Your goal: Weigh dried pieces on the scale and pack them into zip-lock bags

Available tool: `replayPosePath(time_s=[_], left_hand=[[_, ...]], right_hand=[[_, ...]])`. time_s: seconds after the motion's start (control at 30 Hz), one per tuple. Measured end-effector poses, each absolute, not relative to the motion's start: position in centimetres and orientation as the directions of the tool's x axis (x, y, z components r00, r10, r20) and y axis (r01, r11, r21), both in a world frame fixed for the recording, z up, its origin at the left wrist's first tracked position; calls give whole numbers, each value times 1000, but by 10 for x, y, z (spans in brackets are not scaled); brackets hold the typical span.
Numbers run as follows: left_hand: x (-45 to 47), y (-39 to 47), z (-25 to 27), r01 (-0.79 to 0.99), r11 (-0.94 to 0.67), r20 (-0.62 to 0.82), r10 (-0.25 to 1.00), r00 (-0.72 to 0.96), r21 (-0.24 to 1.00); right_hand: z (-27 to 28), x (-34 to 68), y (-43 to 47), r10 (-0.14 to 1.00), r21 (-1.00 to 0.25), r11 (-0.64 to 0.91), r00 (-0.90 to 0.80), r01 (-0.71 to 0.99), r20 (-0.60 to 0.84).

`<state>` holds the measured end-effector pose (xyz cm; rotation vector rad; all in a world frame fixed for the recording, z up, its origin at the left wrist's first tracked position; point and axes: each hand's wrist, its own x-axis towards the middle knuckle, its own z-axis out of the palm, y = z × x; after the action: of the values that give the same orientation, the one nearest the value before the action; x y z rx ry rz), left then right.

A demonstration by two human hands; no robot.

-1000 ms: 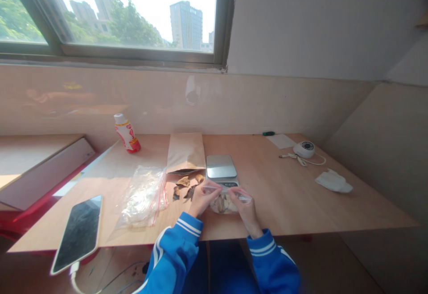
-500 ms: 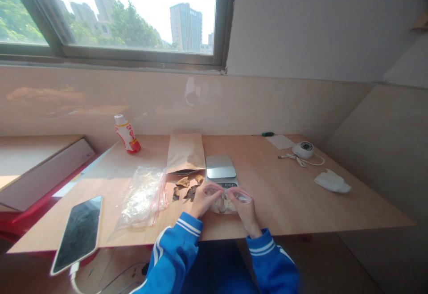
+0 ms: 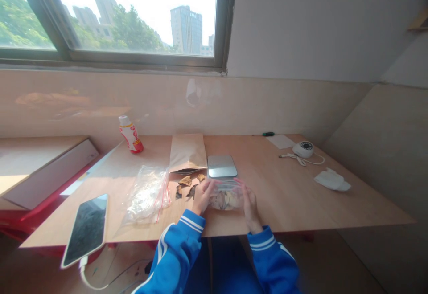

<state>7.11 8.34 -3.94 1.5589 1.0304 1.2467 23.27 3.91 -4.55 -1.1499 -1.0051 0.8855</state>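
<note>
Between my hands is a clear zip-lock bag [image 3: 227, 199] with pale and brownish pieces inside. My left hand [image 3: 203, 195] grips its left top corner, and my right hand [image 3: 249, 202] has the right top corner pinched. The bag's top edge is stretched between them. Just behind it lies a kitchen scale [image 3: 222, 166] with a silver plate; the bag hides its front part. Several dried brown pieces [image 3: 185, 181] lie on the table left of my left hand, partly covered by it. Behind these pieces is a brown paper pouch [image 3: 187, 153], its mouth facing me.
Empty clear zip bags [image 3: 147, 194] lie on the left, with a phone [image 3: 87, 227] on a cable at the table's [image 3: 287, 196] front-left edge. A bottle [image 3: 131, 134] stands behind. To the right are a small white fan-like device [image 3: 303, 149], crumpled tissue [image 3: 332, 181], paper [image 3: 280, 141] and a green-handled tool [image 3: 268, 134].
My hands have moved apart, pulling the bag's top edge out straight between them. Its contents show more clearly now. The view has shifted slightly.
</note>
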Motion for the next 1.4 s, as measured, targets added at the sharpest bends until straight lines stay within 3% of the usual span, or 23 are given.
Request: replayPosePath(time_s=[0.13, 0.3, 0.57, 0.7, 0.87, 1.0, 1.13, 1.3, 1.4], left_hand=[[67, 86, -44, 147, -329, 325, 944, 56, 933], [65, 87, -48, 267, -445, 447, 893, 57, 855], [64, 86, -50, 269, -465, 467, 882, 62, 843], [62, 85, -52, 253, -461, 455, 886, 85, 851], [61, 81, -53, 266, -409, 419, 908, 18, 873], [62, 80, -53, 297, -438, 443, 895, 54, 849], [63, 78, -53, 319, -460, 473, 880, 41, 828], [64, 76, -51, 407, -499, 519, 852, 69, 765], [63, 75, -50, 451, -491, 524, 850, 60, 745]], right_hand=[[-53, 237, 42, 890, -989, 141, 441, -33, 112], [-61, 237, 45, 862, -987, 158, 487, 10, 143], [-62, 233, 46, 832, -983, 184, 536, -21, 144], [-58, 249, 48, 763, -980, 175, 616, 91, 194], [-39, 313, 68, 664, -954, 18, 710, 299, 235], [-29, 359, 84, 704, -731, -131, 582, 670, 407], [-44, 353, 79, 585, -431, -260, 496, 864, 642], [-84, 313, 66, 730, -236, -139, 260, 962, 632], [-91, 304, 78, 760, -209, -118, 224, 971, 610]])
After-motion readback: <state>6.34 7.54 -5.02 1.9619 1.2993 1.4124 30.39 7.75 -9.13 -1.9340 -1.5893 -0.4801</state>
